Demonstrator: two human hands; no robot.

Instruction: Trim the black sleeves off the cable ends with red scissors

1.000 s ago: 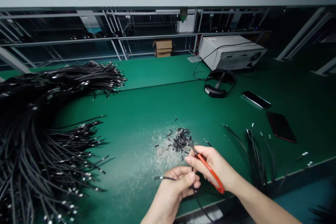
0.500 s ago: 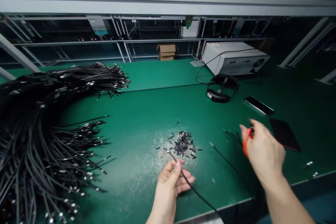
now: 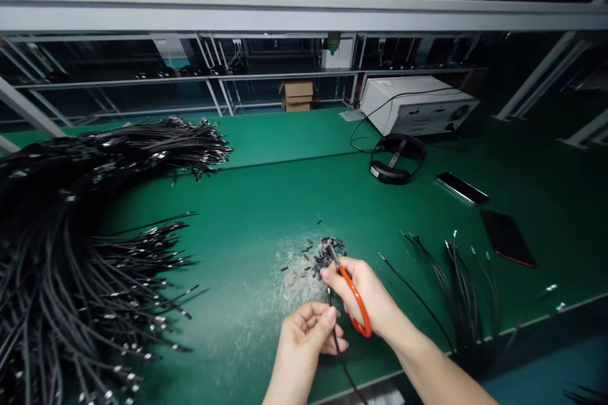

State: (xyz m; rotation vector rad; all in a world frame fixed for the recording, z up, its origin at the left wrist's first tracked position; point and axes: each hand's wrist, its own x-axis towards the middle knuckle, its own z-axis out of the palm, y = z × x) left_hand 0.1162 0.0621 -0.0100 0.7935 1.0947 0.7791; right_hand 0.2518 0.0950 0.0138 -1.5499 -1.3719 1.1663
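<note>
Near the front of the table my left hand (image 3: 306, 335) is closed, pinching a thin black cable (image 3: 342, 361) between thumb and fingers. The cable's end points up and away from me. My right hand (image 3: 365, 294) is closed around orange-handled scissors (image 3: 356, 297), their dark blades directed away from me over the pile. Its thumb and fingertips are right at the cable's end; whether they touch it I cannot tell. Just beyond both hands lies a pile of short black tube pieces (image 3: 323, 256) amid pale, thin scraps (image 3: 297, 275).
A large bundle of black cables (image 3: 71, 234) fills the left side. More cables (image 3: 458, 291) lie at the right front edge. Behind them are a phone (image 3: 462, 188), a dark flat case (image 3: 508, 237), a black headset (image 3: 396, 158) and a white box-shaped device (image 3: 418, 104).
My right hand has moved left with the scissors, from over the right-hand cables to beside my left hand. My left hand still holds the cable, whose end has swung slightly right.
</note>
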